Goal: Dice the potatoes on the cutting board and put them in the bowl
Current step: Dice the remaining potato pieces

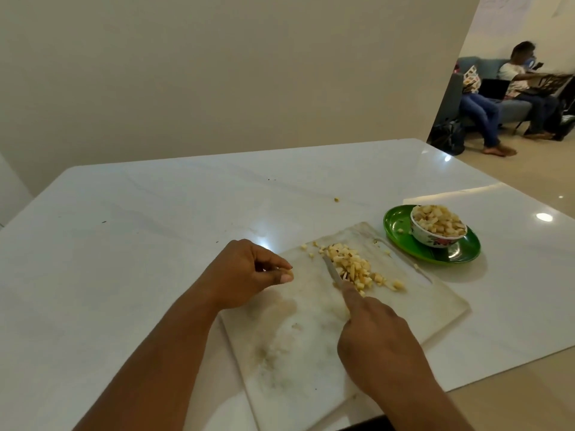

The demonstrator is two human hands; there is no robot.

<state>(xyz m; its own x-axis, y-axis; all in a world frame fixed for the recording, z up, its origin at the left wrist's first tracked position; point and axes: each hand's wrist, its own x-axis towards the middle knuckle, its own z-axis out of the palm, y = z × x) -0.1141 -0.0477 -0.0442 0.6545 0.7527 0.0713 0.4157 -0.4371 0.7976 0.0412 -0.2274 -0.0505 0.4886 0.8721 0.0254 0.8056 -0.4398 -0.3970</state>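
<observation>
You will find no text, label, brand, number or sign here that can be read. The bowl carries a painted flower pattern on its wall, but no lettering. The cutting board, the green plate and the table show plain surfaces with no marks you could read. In the far room, a patterned bag or box on the sofa shows orange and white shapes, too small and blurred for you to tell whether any are letters. Pale sheets on the far wall are washed out and unreadable.
</observation>
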